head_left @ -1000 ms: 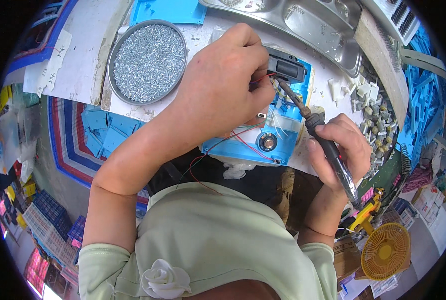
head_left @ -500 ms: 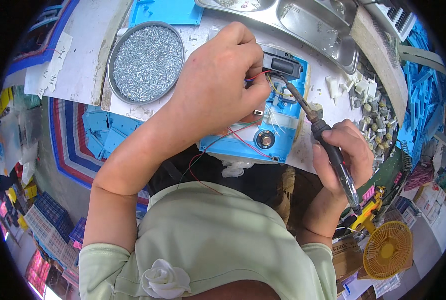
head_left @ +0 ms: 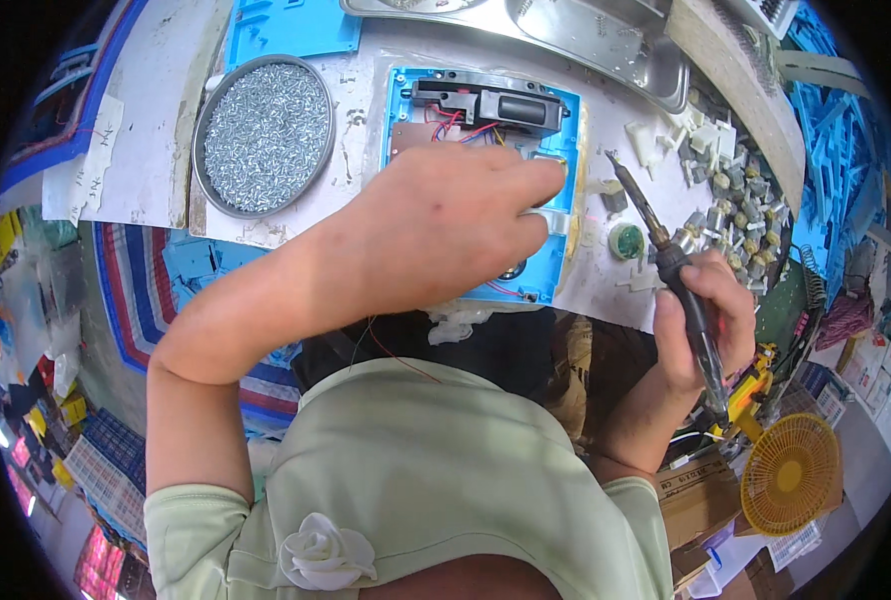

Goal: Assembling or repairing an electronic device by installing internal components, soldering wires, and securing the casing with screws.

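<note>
Gripping a soldering iron (head_left: 677, 268) by its black handle, the right hand (head_left: 716, 320) is positioned to the right of an open blue casing (head_left: 541, 272), the iron's tip raised and clear of the casing. The left hand (head_left: 456, 220) lies across the casing with fingers bent; its fingertips are partly hidden, so whether it grasps anything cannot be told. The casing sits on the white worktop (head_left: 361, 165), its black module (head_left: 521, 108) along the far edge, between a round dish (head_left: 200, 140) of screws (head_left: 266, 140) and a small green-filled container (head_left: 627, 241).
</note>
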{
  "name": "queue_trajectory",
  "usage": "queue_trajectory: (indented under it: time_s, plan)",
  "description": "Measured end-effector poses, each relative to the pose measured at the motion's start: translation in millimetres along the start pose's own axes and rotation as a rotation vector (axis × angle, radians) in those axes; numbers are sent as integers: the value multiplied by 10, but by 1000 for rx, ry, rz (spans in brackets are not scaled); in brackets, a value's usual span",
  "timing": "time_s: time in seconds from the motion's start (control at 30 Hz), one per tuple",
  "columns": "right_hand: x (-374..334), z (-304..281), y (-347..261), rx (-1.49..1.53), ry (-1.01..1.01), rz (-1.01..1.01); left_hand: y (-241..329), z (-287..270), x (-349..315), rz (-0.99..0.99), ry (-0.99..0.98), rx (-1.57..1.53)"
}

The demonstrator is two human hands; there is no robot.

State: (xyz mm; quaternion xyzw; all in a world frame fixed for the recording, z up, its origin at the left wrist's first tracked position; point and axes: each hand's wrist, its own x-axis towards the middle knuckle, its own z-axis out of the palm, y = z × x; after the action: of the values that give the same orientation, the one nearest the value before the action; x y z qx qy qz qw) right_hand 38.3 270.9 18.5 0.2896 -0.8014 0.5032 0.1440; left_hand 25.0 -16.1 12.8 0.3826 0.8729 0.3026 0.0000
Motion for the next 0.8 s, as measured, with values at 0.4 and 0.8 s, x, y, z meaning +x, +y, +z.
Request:
queue_trajectory:
  time_s: [0.4,0.8]
  plan:
    - [154,870,-80,231,80,307,14,24,-4,-505,99,-632]
    - [-146,361,-94,228,229,268,-65,33,-131,-162,116,-354]
